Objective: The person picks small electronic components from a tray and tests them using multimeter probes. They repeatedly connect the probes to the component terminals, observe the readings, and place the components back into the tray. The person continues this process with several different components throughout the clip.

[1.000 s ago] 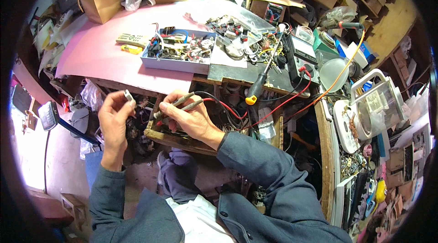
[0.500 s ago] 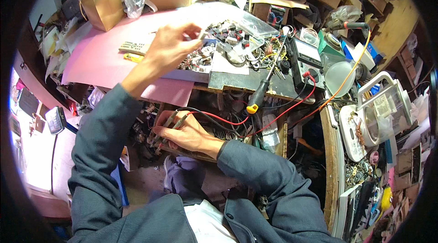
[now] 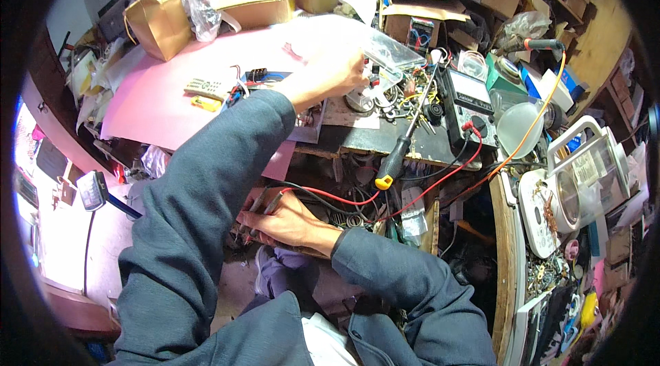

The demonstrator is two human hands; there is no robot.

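My left hand [image 3: 330, 77] reaches over the workbench, above a heap of small parts, with its fingers curled closed. What they hold, if anything, is hidden from view. Lower down, below the bench's front edge, my right hand [image 3: 292, 220] grips a pair of test probes [image 3: 267, 206]. A red lead [image 3: 333, 198] and a black one run from the probes toward an analog multimeter [image 3: 469, 103] at the right of the bench. Loose rings and small parts [image 3: 393, 99] lie just right of my left hand.
A screwdriver [image 3: 395, 160] with a black and yellow handle leans over the front edge. Pink sheeting [image 3: 148, 108] covers the bench's left. Behind stand a paper bag [image 3: 158, 19] and a cardboard box [image 3: 258, 0]. A clear-sided appliance [image 3: 588, 173] and an orange-corded tool [image 3: 543, 44] are at right.
My left hand has moved right across the parts, uncovering a small black component with wires behind the forearm. My right hand still grips the probes in nearly the same place.
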